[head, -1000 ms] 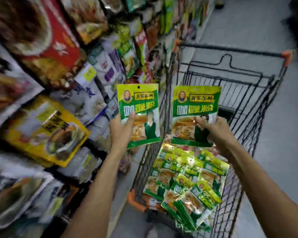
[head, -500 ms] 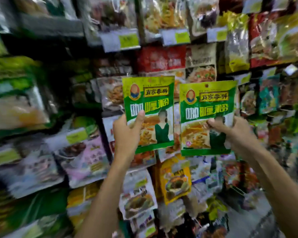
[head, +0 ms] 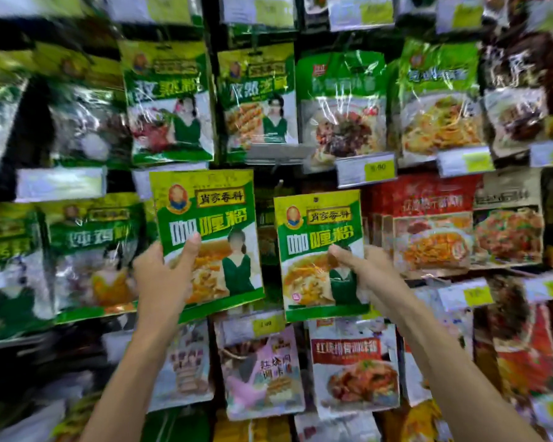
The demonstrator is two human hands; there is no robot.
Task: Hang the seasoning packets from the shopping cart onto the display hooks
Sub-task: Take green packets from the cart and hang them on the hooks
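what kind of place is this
Very likely a supermarket seasoning aisle: hanging seasoning packets are packed in rows, price tags sit under them, and the left hand and right hand hold up green curry powder packets.

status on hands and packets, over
Left hand grips green-and-yellow seasoning packet; right hand grips second green-and-yellow packet. Neither hung yet. Hanging packets crowd the display.

Two green-and-yellow packets up side by side: left packet tilted and higher, right packet upright, faces outward.
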